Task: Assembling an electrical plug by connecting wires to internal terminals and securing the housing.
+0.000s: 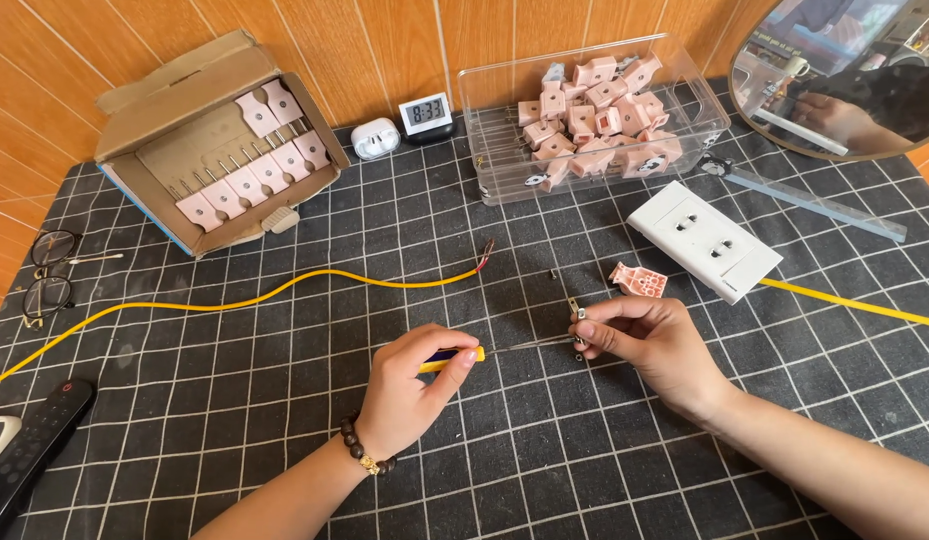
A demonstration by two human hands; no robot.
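Note:
My left hand (pixel 412 388) grips a small screwdriver (pixel 504 349) with a yellow and blue handle, its thin shaft pointing right. My right hand (pixel 652 342) pinches a small metal plug prong (pixel 578 316), and the screwdriver tip meets it. A pink plug shell half (pixel 637 280) lies just above my right hand. A yellow cable (pixel 284 289) runs across the mat, and its stripped red and bare end (pixel 487 253) lies above the hands. A tiny dark screw (pixel 553 273) rests on the mat near it.
A clear bin (pixel 684 96) of several pink plugs stands at the back. A cardboard box (pixel 174 95) with more plugs sits back left. A white double socket (pixel 703 239), ruler (pixel 834 205), mirror (pixel 774 90), clock (pixel 425 112), earbud case (pixel 375 138), glasses (pixel 46 275) and remote (pixel 29 450) surround the grid mat.

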